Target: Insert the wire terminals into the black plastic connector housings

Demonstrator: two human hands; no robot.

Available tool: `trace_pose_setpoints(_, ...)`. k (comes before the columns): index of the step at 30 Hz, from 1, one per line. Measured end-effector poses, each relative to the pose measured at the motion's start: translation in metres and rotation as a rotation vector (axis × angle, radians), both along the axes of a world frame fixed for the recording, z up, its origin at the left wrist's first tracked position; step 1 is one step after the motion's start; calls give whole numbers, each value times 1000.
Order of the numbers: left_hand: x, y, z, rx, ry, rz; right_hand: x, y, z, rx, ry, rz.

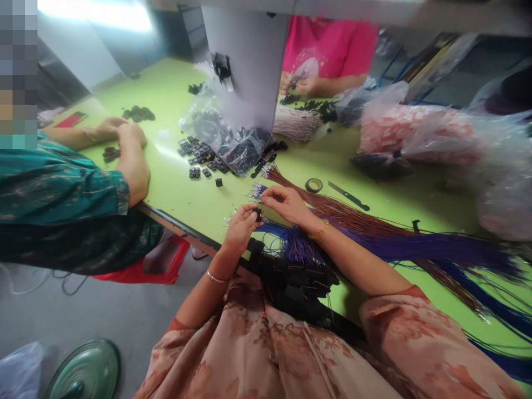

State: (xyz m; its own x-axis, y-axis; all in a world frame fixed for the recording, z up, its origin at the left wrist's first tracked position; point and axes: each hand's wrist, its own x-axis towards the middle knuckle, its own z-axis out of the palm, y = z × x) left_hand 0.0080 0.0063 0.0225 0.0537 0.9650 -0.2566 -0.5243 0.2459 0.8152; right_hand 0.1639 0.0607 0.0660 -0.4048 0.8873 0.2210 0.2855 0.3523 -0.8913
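Observation:
My left hand (240, 228) is closed around a small black connector housing (259, 215), held between thumb and fingers near the table's front edge. Just beyond it, my right hand (290, 206) pinches a wire at the metal-tipped ends of a purple wire bundle (399, 241); the fingers partly hide that wire. Brown wires (297, 191) with bare metal tips lie behind the right hand. Blue wires (272, 230) spread beneath my hands. Close to my body, a heap of black pieces with thin wires (301, 280) rests at the table edge.
Loose black connectors (199, 152) lie beside a clear plastic bag (239, 147) at a grey post (249, 66). A tape roll (313, 185) and a dark flat blade (349, 196) sit behind the wires. Co-workers' hands (128, 133) work at left and across the table. Filled bags (419, 133) stand right.

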Motion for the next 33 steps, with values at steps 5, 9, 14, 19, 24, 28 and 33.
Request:
trace_pose_setpoints(5,1,1,-1,-16,-84,-9,11,-17,-10,36,-72,8)
trace_pose_setpoints(9,2,1,-1,-30,-128,-31,14,-25,-16,81,-168,6)
trace_pose_setpoints(14,2,0,-1,-31,-138,-52,12,-28,-15,177,-331,1)
trace_pose_setpoints(19,1,-1,0,-31,-138,-63,10,-29,-13,181,-410,-8)
trace_pose_setpoints(24,2,-2,1,6,-63,-44,10,-29,-13,157,-421,16)
trace_pose_setpoints(28,5,-5,2,61,10,-8,10,-28,-14,129,-415,41)
trace_pose_setpoints(33,7,-4,0,53,65,38,6,-31,-17,282,-569,38)
